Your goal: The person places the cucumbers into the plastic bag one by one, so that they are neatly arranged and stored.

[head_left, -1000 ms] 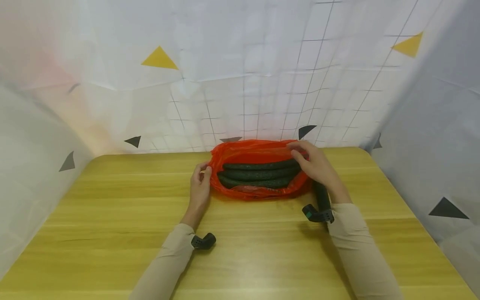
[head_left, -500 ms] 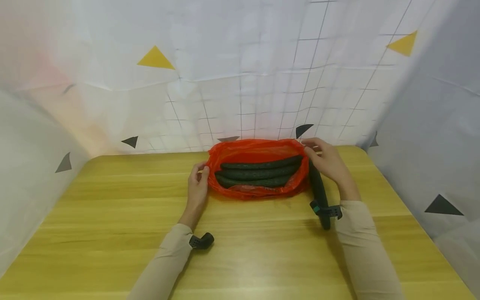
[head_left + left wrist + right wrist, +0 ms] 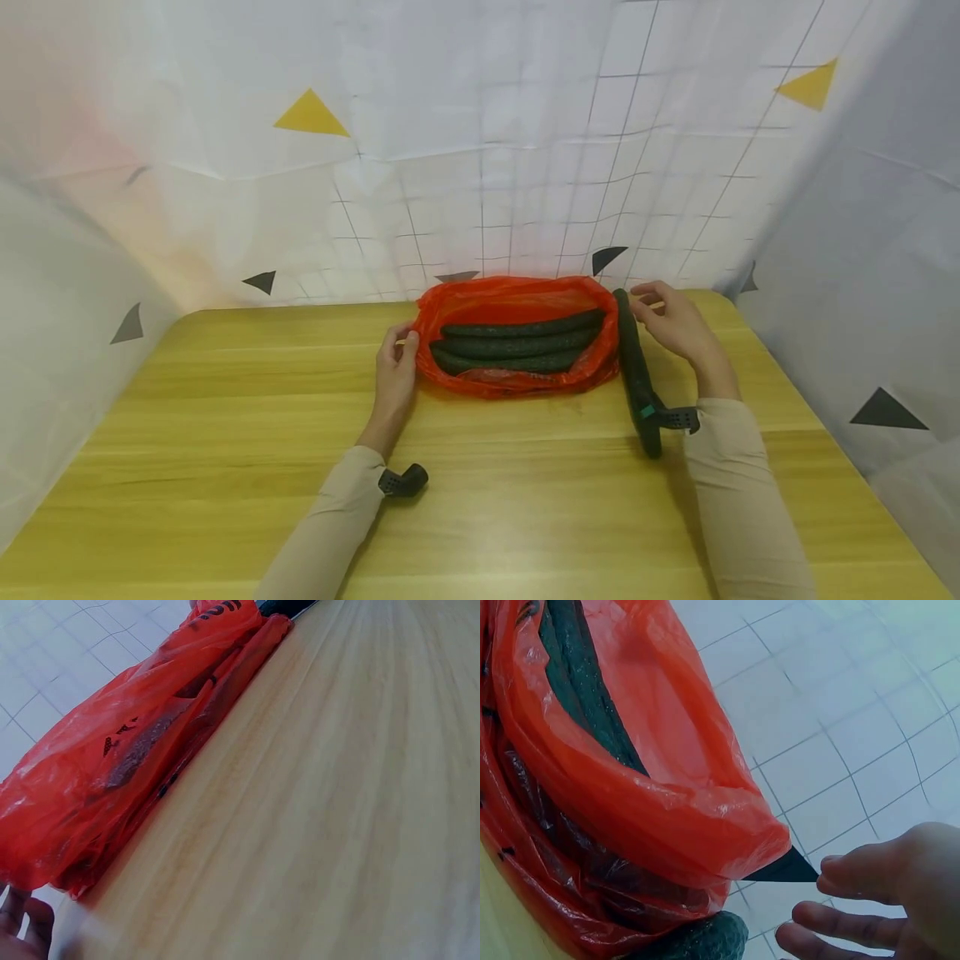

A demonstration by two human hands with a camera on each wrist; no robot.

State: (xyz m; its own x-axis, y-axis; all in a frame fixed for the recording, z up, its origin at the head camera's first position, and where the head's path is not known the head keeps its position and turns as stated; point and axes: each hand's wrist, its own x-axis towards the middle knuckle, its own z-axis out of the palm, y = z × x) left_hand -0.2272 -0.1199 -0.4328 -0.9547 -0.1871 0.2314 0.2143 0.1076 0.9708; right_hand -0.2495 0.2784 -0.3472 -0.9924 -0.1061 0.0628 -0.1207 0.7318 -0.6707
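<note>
A red plastic bag (image 3: 510, 386) lies with its mouth spread wide in the head view. Several dark green cucumbers (image 3: 517, 346) lie side by side inside it. Another cucumber (image 3: 636, 367) rests on the table along the bag's right side. My left hand (image 3: 393, 375) is at the bag's left end, fingers loosely bent, fingertips against the plastic; the left wrist view shows a gap between thumb and finger. To the right of the loose cucumber, my right hand (image 3: 678, 329) holds nothing. Its thumb and fingers stand apart in the right wrist view, away from the bag's corner.
Beneath everything is a yellow wooden table (image 3: 225, 433). A white sheet (image 3: 480, 150) with grid lines and coloured triangles hangs behind the bag, and more sheeting (image 3: 877, 275) closes off the right side. Small black cameras sit on both wrists.
My right hand has let go of the bag's right rim and moved right, past the loose cucumber, uncovering more of it. My left hand stays at the bag's left end.
</note>
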